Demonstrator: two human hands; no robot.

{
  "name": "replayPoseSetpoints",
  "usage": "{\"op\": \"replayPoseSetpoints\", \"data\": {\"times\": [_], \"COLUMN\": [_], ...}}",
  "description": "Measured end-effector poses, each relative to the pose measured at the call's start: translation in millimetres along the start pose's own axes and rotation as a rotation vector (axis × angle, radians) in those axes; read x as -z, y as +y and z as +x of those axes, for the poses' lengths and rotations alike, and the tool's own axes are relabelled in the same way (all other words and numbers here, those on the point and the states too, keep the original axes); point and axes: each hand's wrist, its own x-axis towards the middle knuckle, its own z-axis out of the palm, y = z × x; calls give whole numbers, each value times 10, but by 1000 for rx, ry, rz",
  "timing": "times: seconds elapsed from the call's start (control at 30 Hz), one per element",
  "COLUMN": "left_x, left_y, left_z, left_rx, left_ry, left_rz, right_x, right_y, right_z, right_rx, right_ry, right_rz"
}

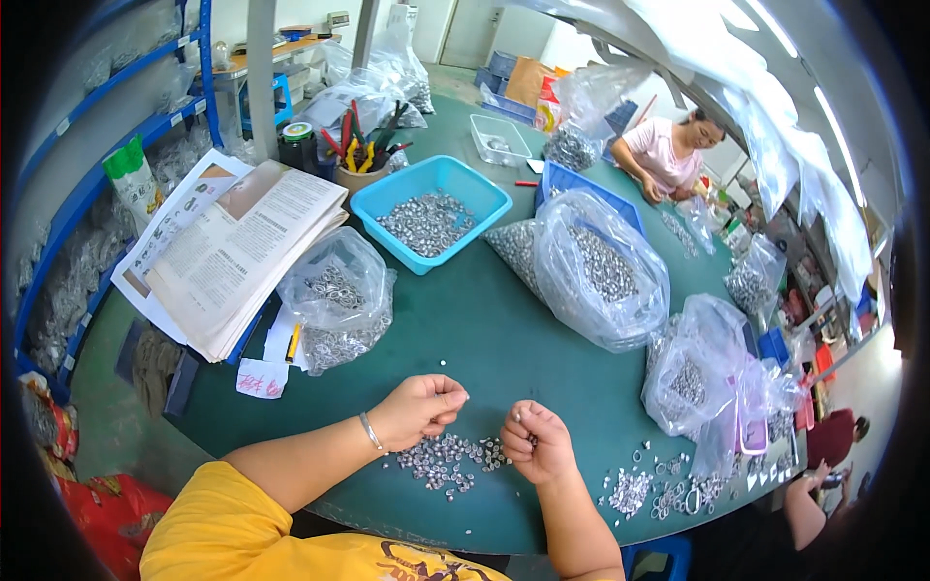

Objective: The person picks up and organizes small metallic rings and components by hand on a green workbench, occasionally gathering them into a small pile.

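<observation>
Above the near edge of the green table my left hand (418, 412) is closed, thumb against fingers, a metal bangle on its wrist. Whatever it pinches is too small to make out. A short gap to the right, my right hand (538, 443) is curled, its thumb pressed on the index finger; a tiny piece may show at the fingertips, but I cannot tell its kind. Below and between the hands lies a loose pile of small silvery metal pieces (441, 465). The hands do not touch each other.
A light-blue basin (436, 261) of metal pieces stands ahead. Clear bags of metal parts (339, 324) sit at left and a larger bag (557, 295) at right. Stacked papers (242, 252) lie left. Scattered rings (668, 499) lie near right. A person (668, 160) works across the table.
</observation>
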Motion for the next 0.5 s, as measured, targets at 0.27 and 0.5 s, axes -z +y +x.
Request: {"op": "replayPoseSetpoints", "data": {"times": [0.27,0.5], "left_x": [-32,-313], "left_y": [-23,33], "left_z": [-180,-278], "left_rx": [-452,-1195], "left_ry": [84,109], "left_rz": [144,1190], "right_x": [-470,-426], "right_y": [509,931], "right_z": [236,527], "right_rx": [-406,-187], "right_ry": [113,-14], "right_rz": [232,448]}}
